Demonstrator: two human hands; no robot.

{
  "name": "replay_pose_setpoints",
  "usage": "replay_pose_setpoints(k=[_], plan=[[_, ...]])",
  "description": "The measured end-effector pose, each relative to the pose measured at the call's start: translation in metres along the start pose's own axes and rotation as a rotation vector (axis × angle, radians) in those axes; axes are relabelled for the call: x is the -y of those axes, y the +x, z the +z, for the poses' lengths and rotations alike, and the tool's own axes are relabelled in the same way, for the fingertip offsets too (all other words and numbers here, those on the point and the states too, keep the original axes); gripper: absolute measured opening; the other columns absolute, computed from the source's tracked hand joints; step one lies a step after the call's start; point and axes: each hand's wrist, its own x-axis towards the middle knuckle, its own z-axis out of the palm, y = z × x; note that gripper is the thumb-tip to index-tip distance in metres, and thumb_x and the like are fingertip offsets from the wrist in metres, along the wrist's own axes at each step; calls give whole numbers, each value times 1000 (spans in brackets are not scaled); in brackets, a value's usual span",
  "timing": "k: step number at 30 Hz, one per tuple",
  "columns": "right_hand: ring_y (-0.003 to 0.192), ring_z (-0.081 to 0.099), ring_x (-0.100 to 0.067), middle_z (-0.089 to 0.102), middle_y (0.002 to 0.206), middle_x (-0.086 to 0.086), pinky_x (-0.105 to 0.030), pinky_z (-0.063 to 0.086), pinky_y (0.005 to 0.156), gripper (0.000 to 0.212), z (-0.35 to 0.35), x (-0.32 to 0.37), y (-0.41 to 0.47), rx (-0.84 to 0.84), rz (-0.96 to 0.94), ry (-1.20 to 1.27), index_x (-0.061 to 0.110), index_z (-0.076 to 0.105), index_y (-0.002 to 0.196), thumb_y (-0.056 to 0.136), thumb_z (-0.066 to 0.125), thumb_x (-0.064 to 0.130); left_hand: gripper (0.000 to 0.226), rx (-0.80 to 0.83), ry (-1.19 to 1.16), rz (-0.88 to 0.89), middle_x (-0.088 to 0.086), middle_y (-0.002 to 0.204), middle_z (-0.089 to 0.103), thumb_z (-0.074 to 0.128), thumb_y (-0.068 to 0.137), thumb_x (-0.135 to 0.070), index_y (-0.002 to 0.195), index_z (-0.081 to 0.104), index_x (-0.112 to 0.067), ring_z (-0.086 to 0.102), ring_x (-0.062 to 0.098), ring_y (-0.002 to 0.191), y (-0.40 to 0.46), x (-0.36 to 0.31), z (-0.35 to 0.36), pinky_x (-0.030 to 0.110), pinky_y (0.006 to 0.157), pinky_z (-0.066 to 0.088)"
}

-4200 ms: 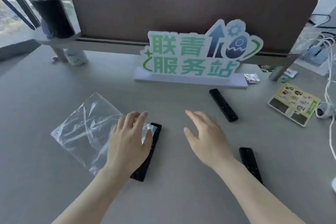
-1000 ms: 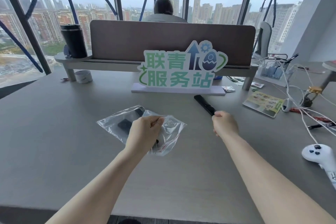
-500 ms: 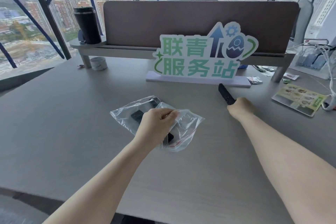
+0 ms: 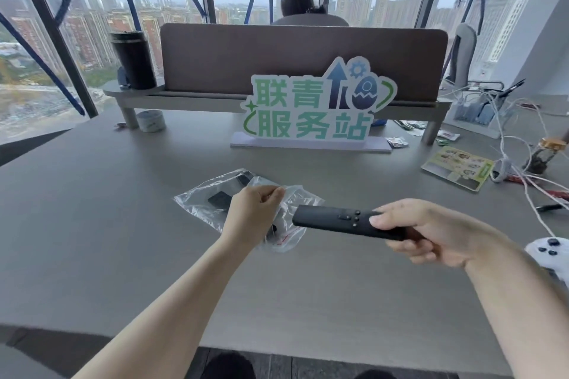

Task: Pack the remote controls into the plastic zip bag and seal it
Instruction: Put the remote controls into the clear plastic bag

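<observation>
Head view shows the left hand point(image 4: 255, 214) pinching the upper edge of the clear plastic zip bag point(image 4: 200, 203), which lies on the grey table point(image 4: 92, 224) with a dark remote point(image 4: 219, 199) already inside. The right hand point(image 4: 431, 231) is closed around one end of a black remote control point(image 4: 332, 218), held level above the table, its free end just beside the bag's mouth.

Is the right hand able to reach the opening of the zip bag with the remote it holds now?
Probably yes. The right hand holds the remote with its free end already next to the zip bag, whose edge the left hand pinches up. Nothing lies between them on the table.
</observation>
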Motion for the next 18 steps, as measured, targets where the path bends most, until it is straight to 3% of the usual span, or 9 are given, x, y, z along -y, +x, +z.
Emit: replay_pose_setpoints(k=[4, 7, 10, 12, 14, 15, 18], plan=[[35, 23, -6, 45, 52, 3, -17, 15, 34, 16, 50, 2, 48, -98, -12, -12, 15, 59, 93, 95, 56, 31, 30, 3, 28, 14, 4, 53, 57, 55, 89, -36, 77, 72, -14, 44, 13, 47, -12, -4, -2, 25, 49, 37], [40, 30, -10, 66, 69, -1, -20, 18, 38, 15, 79, 4, 86, -194, -131, 114, 19, 65, 98, 97, 55, 31, 25, -13, 51, 43, 0, 57, 66, 55, 90, -33, 85, 76, -19, 53, 13, 53, -19, -5, -9, 25, 55, 42], [35, 40, -6, 67, 67, 0, -22, 27, 41, 17, 80, -5, 102, -562, -232, -8, 18, 70, 87, 94, 54, 18, 22, -14, 97, 59, -13, 62, 65, 56, 90, -32, 93, 76, -26, 55, 2, 60, -21, -2, -17, 9, 52, 36], [49, 51, -10, 61, 62, 4, -25, 33, 48, 17, 70, -14, 103, -762, -273, -117, 22, 66, 79, 89, 55, 13, 21, 28, 126, 71, -13, 65, 67, 56, 89, -34, 93, 76, -29, 56, 3, 62, -22, 3, -21, 10, 54, 37], [61, 54, -16, 57, 69, 5, -27, 36, 53, 8, 61, -21, 104, -798, -252, -223, 26, 58, 90, 87, 59, 19, 23, 97, 165, 72, -4, 67, 71, 55, 89, -36, 86, 75, -24, 59, 13, 65, -22, 7, -21, 23, 63, 47], [63, 54, -16, 56, 72, 4, -27, 37, 55, 13, 59, -22, 104, -776, -226, -280, 29, 54, 98, 87, 61, 26, 24, 130, 195, 72, 1, 67, 70, 55, 89, -35, 82, 73, -20, 57, 18, 65, -22, 10, -19, 27, 65, 49], [67, 57, -19, 57, 79, 6, -29, 38, 61, 30, 60, -19, 113, -665, -205, -366, 39, 45, 109, 84, 62, 42, 17, 204, 275, 109, 2, 61, 55, 53, 82, -19, 71, 63, -12, 43, 22, 61, -27, 8, -16, 28, 56, 37]])
